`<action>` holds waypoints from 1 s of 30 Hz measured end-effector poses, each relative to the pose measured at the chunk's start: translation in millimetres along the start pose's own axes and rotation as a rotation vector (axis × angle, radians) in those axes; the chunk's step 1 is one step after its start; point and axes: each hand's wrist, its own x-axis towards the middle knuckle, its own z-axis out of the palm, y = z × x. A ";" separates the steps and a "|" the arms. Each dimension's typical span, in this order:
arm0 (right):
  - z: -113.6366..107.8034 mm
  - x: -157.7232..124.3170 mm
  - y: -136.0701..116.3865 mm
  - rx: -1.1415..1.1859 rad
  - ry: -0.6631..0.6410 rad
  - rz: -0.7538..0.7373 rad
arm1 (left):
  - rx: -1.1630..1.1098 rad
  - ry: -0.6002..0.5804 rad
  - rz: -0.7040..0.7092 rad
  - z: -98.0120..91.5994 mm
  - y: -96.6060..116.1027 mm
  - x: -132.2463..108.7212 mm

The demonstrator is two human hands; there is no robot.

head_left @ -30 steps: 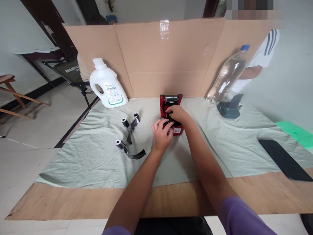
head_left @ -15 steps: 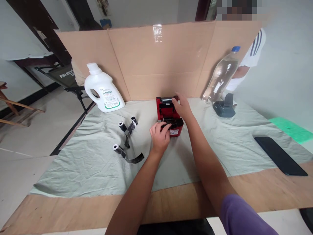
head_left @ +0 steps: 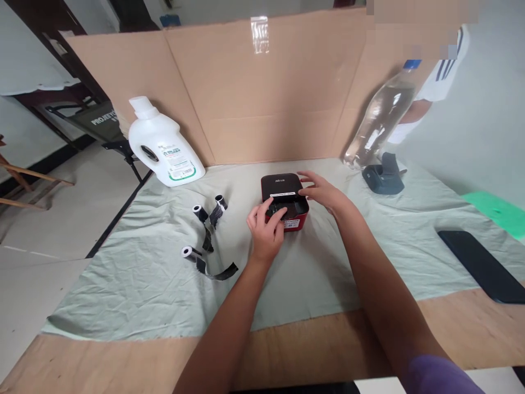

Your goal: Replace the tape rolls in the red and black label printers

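A small red and black printer (head_left: pixel 281 186) stands in the middle of the cloth, its black lid down over the back part. My left hand (head_left: pixel 266 227) is at its front left, thumb and fingers around a dark piece at the front opening. At the right edge of the lid is my right hand (head_left: pixel 322 191), fingers apart, the fingertips touching or very near the lid. Left of the printer lie three small rolls with black strips, one of them the front roll (head_left: pixel 191 253).
A white detergent bottle (head_left: pixel 168 142) leans on the cardboard panel (head_left: pixel 270 98) at left. At right are a clear bottle (head_left: pixel 383 117), a dark grey device (head_left: pixel 383 178), a black phone (head_left: pixel 482 265) and a green sheet (head_left: pixel 496 210). A person's arm shows behind the panel.
The printer's lid has swung down from raised to closed. My right hand has moved slightly right and its fingers have spread. The view has shifted a little.
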 end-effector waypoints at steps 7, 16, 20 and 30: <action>2.6 2.8 18.0 0.264 -0.166 0.237 | -0.062 -0.054 -0.131 1.2 -4.6 4.8; 5.1 -0.7 25.9 0.304 -0.164 0.185 | -0.082 -0.054 -0.196 0.9 -11.4 8.8; 4.7 -3.5 33.0 0.338 -0.183 0.186 | -0.143 -0.037 -0.183 3.2 -16.3 5.8; 20.3 -0.9 46.0 0.383 -0.173 0.160 | -0.162 -0.067 -0.149 2.7 -16.4 3.7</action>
